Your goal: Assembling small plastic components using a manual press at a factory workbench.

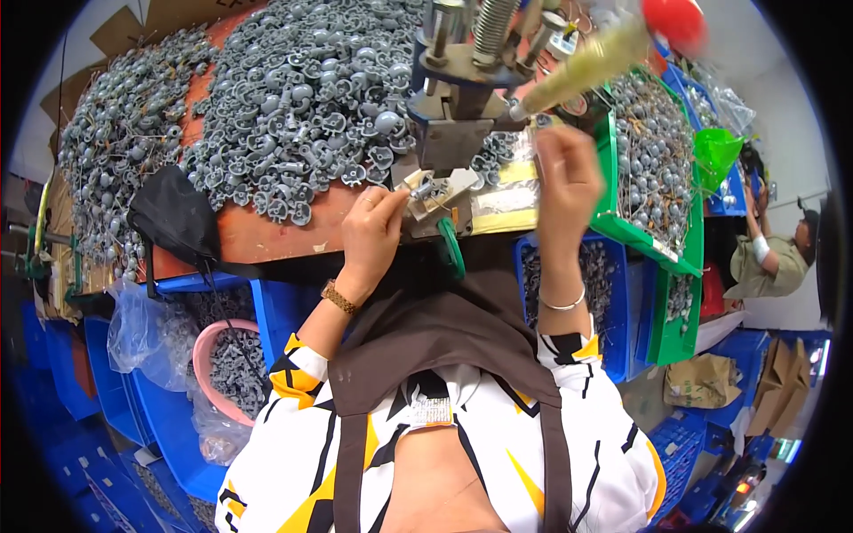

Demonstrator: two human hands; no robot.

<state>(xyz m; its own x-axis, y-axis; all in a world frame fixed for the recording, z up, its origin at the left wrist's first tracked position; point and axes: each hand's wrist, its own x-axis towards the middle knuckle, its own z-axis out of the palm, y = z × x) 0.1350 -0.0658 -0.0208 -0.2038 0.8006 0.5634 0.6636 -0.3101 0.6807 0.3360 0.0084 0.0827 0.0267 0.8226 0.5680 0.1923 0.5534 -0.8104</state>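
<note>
Under the lever press (455, 138), a small grey part (425, 190) lies right of the nearer, bunched left hand (373, 229); the blurred right hand (569, 176) half-curled, both grips unclear.

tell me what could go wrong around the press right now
The left hand is right at the fixture, close to the press head, so a finger might get pinched. The blurred lever shows near the right hand, so it could knock that hand if it swings. The heap of grey parts lies close to the press head, so a stray piece might reach the fixture.
</note>
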